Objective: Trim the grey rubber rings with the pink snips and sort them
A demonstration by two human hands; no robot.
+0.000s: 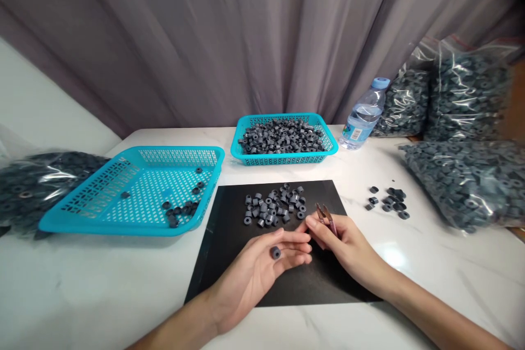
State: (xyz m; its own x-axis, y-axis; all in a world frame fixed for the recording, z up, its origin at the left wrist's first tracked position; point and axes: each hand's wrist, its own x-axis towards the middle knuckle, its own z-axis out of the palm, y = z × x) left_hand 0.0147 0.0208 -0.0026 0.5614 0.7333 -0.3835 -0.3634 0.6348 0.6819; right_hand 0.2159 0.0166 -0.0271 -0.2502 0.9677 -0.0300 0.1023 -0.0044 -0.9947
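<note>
My left hand [262, 268] lies palm up over the black mat [221, 262], its fingers loosely extended. One small dark grey ring [275, 252] rests on the inside of its fingers. My right hand [342, 238] is closed around small nippers [325, 216] with dark reddish handles, jaws pointing upward. Its thumb and index finger come together near the left fingertips; whether they pinch another piece I cannot tell. Just beyond both hands, a loose group of grey rings [270, 208] is spread on the mat.
A blue basket [135, 224] with several dark pieces stands left. Another blue basket [283, 159] behind the mat is heaped with rings. Loose dark bits [394, 199] lie right of the mat. A water bottle [363, 115] and filled plastic bags [471, 180] stand beyond; another bag [45, 180] is far left.
</note>
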